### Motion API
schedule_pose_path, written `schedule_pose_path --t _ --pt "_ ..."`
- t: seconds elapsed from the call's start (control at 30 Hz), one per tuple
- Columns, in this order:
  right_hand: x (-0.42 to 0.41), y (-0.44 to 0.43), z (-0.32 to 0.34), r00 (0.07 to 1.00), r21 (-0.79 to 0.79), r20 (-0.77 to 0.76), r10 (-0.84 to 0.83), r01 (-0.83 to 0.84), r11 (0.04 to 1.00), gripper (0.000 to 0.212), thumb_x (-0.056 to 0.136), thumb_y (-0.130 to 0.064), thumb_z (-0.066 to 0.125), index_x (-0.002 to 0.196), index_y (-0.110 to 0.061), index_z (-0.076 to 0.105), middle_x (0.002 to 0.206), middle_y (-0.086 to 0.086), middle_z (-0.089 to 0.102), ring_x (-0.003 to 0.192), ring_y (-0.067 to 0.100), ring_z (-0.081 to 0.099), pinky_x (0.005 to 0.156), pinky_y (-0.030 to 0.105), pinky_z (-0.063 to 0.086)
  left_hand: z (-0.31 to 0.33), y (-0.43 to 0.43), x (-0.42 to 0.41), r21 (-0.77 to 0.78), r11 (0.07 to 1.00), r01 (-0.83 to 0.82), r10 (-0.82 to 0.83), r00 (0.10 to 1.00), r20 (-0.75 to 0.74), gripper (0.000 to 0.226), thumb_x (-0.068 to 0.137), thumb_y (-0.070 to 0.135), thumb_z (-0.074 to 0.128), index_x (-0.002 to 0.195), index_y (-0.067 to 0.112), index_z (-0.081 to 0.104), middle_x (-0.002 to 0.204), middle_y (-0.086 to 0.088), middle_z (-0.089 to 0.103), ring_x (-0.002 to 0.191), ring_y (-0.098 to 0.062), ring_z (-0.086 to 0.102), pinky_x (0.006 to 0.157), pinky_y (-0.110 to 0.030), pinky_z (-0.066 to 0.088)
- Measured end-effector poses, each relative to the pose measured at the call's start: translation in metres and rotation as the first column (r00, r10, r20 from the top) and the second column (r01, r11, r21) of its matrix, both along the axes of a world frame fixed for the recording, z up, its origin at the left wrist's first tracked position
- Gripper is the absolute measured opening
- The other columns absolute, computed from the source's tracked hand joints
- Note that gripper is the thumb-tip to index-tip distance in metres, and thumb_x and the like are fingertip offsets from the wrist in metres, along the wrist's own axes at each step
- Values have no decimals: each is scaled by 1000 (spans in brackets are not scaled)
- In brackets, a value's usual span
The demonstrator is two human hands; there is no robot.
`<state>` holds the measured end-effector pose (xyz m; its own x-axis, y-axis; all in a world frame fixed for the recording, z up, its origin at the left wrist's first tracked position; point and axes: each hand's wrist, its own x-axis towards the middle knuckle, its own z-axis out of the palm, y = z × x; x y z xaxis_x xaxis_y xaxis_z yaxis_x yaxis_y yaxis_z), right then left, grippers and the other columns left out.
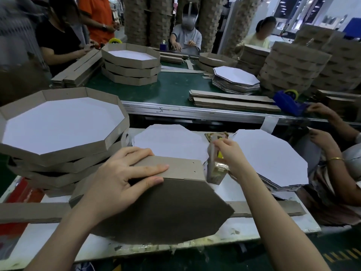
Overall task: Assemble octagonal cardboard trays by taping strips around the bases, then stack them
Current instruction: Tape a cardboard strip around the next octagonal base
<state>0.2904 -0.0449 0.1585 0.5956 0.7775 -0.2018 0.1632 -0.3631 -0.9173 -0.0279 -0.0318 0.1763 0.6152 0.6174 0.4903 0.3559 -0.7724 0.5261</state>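
Observation:
A brown octagonal base point(166, 208) lies underside up and tilted on the white bench, with a cardboard strip point(175, 167) standing along its far edge. My left hand point(125, 173) presses the strip against the base, fingers spread across the top. My right hand point(230, 153) grips a tape dispenser point(214, 171) at the strip's right corner. To the left rises a stack of finished trays point(58, 130), white insides up. Flat white octagon bases lie behind point(168, 139) and in a pile to the right point(271, 159).
A long loose strip point(31, 212) crosses the bench under the base. Beyond runs a green conveyor point(172, 89) with tray stacks, strip bundles point(234, 100) and a blue tape dispenser point(287, 100). Another person's hands point(320, 139) work at the right; several people stand behind the conveyor.

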Motion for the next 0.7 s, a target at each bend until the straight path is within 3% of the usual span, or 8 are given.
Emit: schedule_pose_path --t 0.1,0.23,0.3,0.37,0.53,0.63,0.7 --pt "37 12 -37 990 -253 -62 -123 104 962 20 97 -6 45 114 -3 55 96 13 56 81 23 56 63 33 47 0 4 4 8 1000 -8 8 1000 -1 34 84 59 50 113 48 65 125 14 60 124 -9 49 101 -31 40" --pt "69 28 -85 985 -412 -66 -162 121 903 26 97 -3 47 122 4 52 113 22 60 104 36 62 71 46 57 -1 6 7 5 1000 1 -2 1000 9 32 84 57 54 112 45 66 124 14 62 123 -12 51 101 -33 43" --pt "79 39 -99 982 -418 -84 -168 119 901 28 96 -1 50 123 5 52 121 24 61 110 37 61 88 52 54 0 6 9 10 1000 -8 7 1000 11 33 85 59 53 112 46 66 123 18 60 122 -9 50 102 -25 40" --pt "86 47 -109 980 -443 -90 -175 118 889 28 95 -1 53 122 5 53 117 23 62 109 38 63 94 56 51 -1 6 10 10 1000 -26 26 1000 7 34 85 62 52 112 46 66 124 21 58 120 -6 50 101 -19 37" --pt "97 60 -123 944 -427 -129 -304 224 876 21 93 -1 55 114 5 55 103 20 62 104 34 66 94 53 53 -1 2 15 26 997 -72 72 997 -8 33 85 60 52 112 48 66 124 22 58 117 -7 51 95 -27 43" --pt "95 61 -125 834 -299 -301 -462 378 876 12 92 -7 56 103 -2 58 85 12 62 76 24 63 81 37 54 -1 1 18 22 996 -92 92 996 -5 33 84 60 53 112 48 66 124 21 58 116 -9 52 93 -31 45" --pt "91 57 -124 737 -213 -415 -534 491 845 7 91 -9 53 91 -4 58 83 11 60 74 24 60 80 40 55 0 1 20 22 995 -98 98 995 -5 33 84 59 53 112 46 67 124 18 60 115 -10 54 93 -33 46"
